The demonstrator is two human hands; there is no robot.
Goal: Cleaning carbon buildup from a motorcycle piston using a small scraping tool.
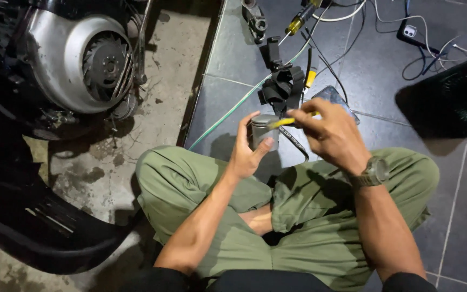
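Nearest to the camera are the crossed legs in green trousers [320, 238] of a person who sits on the floor. Above the knees, the left hand [247, 151] is closed around a small grey metal cylinder [264, 130] and holds it upright. The right hand [331, 132], with a wristwatch [373, 173], grips a yellow-handled tool [290, 121] whose tip touches the top of the cylinder. Just beyond the hands lies a black strap bundle [282, 86] on the dark tiled floor [449, 216]. Farther away is a yellow screwdriver [301, 20] among thin cables [347, 32]. At the far left stands a scooter engine with a silver fan cover [74, 59] on bare concrete
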